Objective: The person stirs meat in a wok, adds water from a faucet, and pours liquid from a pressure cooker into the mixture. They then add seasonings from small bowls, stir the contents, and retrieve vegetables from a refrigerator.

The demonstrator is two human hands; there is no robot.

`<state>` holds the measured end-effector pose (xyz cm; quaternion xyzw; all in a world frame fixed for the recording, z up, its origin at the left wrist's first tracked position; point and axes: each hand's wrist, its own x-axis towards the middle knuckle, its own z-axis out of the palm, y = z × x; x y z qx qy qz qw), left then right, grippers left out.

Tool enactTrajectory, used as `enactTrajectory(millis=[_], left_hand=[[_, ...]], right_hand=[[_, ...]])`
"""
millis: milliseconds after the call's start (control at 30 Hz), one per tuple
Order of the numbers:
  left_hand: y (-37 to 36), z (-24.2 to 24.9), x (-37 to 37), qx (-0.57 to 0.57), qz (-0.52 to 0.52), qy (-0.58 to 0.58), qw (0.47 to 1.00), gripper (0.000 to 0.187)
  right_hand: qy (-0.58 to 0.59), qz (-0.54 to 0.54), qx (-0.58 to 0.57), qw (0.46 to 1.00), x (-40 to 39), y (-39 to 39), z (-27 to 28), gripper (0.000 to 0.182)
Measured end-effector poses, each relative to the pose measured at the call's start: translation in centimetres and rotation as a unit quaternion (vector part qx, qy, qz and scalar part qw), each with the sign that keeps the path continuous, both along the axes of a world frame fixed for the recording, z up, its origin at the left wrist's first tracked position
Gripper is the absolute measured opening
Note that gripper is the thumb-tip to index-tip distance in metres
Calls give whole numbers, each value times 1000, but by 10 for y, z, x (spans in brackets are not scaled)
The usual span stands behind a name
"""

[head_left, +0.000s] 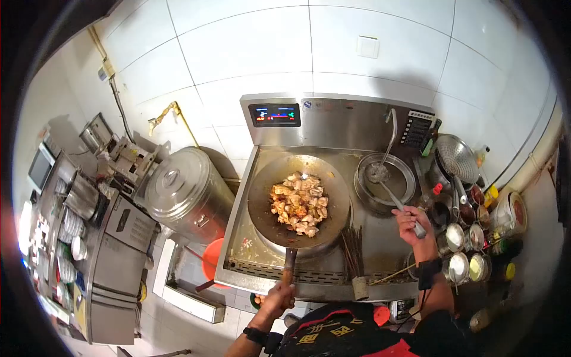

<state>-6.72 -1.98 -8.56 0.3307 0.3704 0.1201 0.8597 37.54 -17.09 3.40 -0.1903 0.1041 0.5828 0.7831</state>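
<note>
My left hand (pixel 278 298) is closed around the handle of a wok (pixel 260 208), which sits on the left burner of the stove. Browned chunks of meat (pixel 299 203) lie heaped in the middle of the wok. In my right hand (pixel 409 225) is the grey handle of a ladle (pixel 391 195), slanting up and to the left. The ladle's bowl is over a round metal pot (pixel 407 172) holding liquid, under a curved tap (pixel 393 128). A bamboo brush (pixel 353 253) lies on the stove between the wok and my right hand.
Seasoning tubs (pixel 458 268) and bottles crowd the right side, beside a large strainer (pixel 458 156). A lidded metal drum (pixel 178 181) stands left of the stove, near an orange bucket (pixel 212 260). Bowls are stacked on a shelf (pixel 89 253) far left. A lit control panel (pixel 274 115) faces me.
</note>
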Motion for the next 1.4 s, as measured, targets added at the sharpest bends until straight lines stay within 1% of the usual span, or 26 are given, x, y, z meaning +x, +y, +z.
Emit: enactTrajectory(millis=[33,67,167,267,300,367,400,633,700,733,767,833,867,900,967,1000,1067,1100,1167,1200,1233,1267,1300,1333,1367,1400], left_hand=[[-1,-3,-2,-80,9,-33,996,17],[-1,-5,-5,-79,9,-35,996,17],[-2,-3,-7,-107,4,-68,992,18],[-3,-7,-7,-169,38,-58,983,40],[-2,-8,-8,-169,30,-59,983,40],[2,-10,-10,-168,-3,-112,979,24],[1,-2,-7,-169,-6,-112,979,22],[1,-6,-6,-174,-1,-120,977,14],[3,-8,-6,-174,2,-118,978,14],[1,-12,-8,-177,5,-114,978,15],[2,-25,-10,-168,16,-98,981,22],[-5,3,-4,-89,45,-1,995,39],[-2,-5,-8,-95,20,-24,995,45],[-3,3,-6,-106,26,-36,993,42],[0,-27,-14,-151,21,-118,981,34],[-4,-6,-7,-142,34,-104,984,25],[-5,3,-4,-131,36,-111,984,27],[-6,5,-4,-130,37,-113,984,27],[-6,7,-5,-130,40,-102,985,28],[-6,4,-5,-134,39,-101,985,29],[-6,2,-6,-138,38,-100,985,30],[-5,6,-5,-139,35,-104,984,29],[-5,4,-6,-140,38,-105,984,29],[-5,3,-7,-142,34,-106,983,28],[-4,2,-7,-144,29,-108,983,27],[-3,5,-6,-143,30,-109,983,27]], right_hand=[[5,7,-3,1000,1,0,2,55],[10,11,-5,1000,1,0,4,44],[35,11,-10,999,3,0,0,43],[34,20,10,999,7,-1,-4,42],[32,13,11,999,7,-2,-1,42],[23,32,14,999,6,-1,3,42],[27,31,6,999,4,-1,9,35],[-39,26,-72,996,-11,-12,33,29],[-99,81,-98,987,-16,-17,43,26],[-99,86,-101,986,-19,-21,50,26],[-102,129,-85,983,-24,-25,58,26],[-100,185,-74,975,-40,-30,73,27],[-77,173,-66,980,-51,-30,83,29],[-56,161,-58,984,-60,-31,92,31],[-35,178,-34,983,-79,-32,97,35],[9,174,-24,984,-88,-31,97,36],[91,176,-2,980,-100,-29,85,39],[92,183,-8,979,-104,-29,70,39],[-10,233,-93,968,-108,-26,46,40],[-154,280,-170,932,-116,-24,46,44],[-155,284,-171,931,-129,-21,49,44],[-378,301,-240,842,-143,-18,53,46],[-576,298,-292,703,-151,-18,53,48],[-637,278,-330,639,-151,-19,45,51],[-638,278,-329,638,-140,-21,16,51],[-724,192,-345,566,-119,-24,-23,50]])
